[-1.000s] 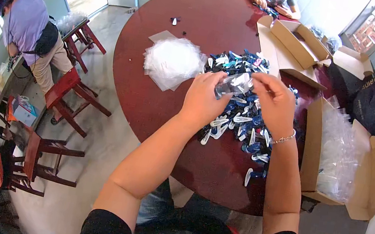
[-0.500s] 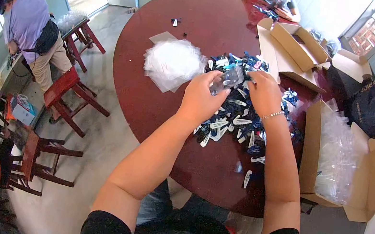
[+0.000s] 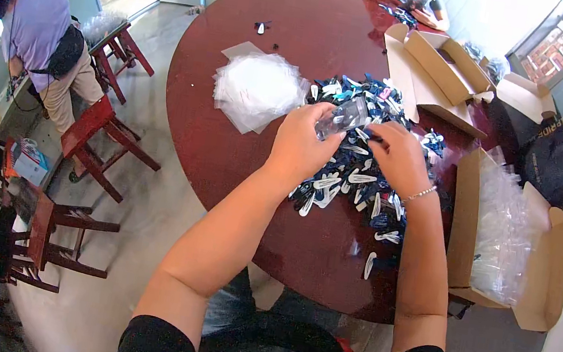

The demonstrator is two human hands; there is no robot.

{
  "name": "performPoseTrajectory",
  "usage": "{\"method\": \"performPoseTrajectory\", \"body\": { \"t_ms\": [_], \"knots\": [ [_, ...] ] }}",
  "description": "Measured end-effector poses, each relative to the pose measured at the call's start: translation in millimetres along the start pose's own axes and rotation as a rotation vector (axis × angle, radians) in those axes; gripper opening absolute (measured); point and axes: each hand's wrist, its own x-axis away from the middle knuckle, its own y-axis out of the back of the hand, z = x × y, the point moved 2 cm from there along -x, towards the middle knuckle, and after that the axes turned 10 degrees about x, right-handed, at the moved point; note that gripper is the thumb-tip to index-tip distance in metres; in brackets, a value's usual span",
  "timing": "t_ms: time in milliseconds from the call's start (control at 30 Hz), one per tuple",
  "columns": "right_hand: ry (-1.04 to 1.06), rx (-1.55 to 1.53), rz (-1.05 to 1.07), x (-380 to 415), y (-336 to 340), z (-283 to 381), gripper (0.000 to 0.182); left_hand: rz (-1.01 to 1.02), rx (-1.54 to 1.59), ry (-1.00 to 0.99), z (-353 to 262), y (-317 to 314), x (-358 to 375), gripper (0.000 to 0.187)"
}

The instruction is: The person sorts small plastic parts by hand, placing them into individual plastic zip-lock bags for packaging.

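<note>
A small clear plastic bag (image 3: 346, 116) with dark pieces in it is held by my left hand (image 3: 307, 140), its thumb and fingers closed round the near end. Just right of the bag, my right hand (image 3: 399, 159) hangs over the pile of hair clips (image 3: 357, 180), fingers curled together; what they hold, if anything, is hidden. Dark blue, black and white clips make up the pile on the round red table (image 3: 224, 167). Left of my left hand lies a stack of clear flat bags (image 3: 258, 91).
An open carton of clear bags (image 3: 506, 231) stands at the right, another open box (image 3: 443, 69) behind it. A person (image 3: 420, 0) works across the table; another person (image 3: 41, 31) is at the left, near red stools (image 3: 95, 133). A black bag (image 3: 557, 159) lies right.
My right hand has moved slightly down and away from the plastic bag. The left hand still holds the bag in nearly the same place. The view has shifted a little.
</note>
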Motion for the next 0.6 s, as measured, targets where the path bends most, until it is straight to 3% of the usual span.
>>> {"method": "performPoseTrajectory", "body": {
  "t_ms": [200,300,400,600],
  "knots": [
    [-0.007,0.13,-0.006,6.6,-8.2,5.6,0.02,0.017,-0.168,-0.097,2.0,-2.4,3.0,0.044],
    [0.016,0.042,-0.121,8.3,3.0,4.2,0.019,0.013,-0.263,-0.174,-1.8,-3.3,5.9,0.045],
    [-0.113,-0.107,-0.237,5.3,29.8,21.6,0.02,0.012,-0.292,-0.236,0.0,-6.6,7.3,0.044],
    [-0.058,-0.258,-0.203,7.0,23.1,40.6,0.021,0.053,-0.285,-0.242,0.4,-8.7,8.9,0.046]
  ]
}}
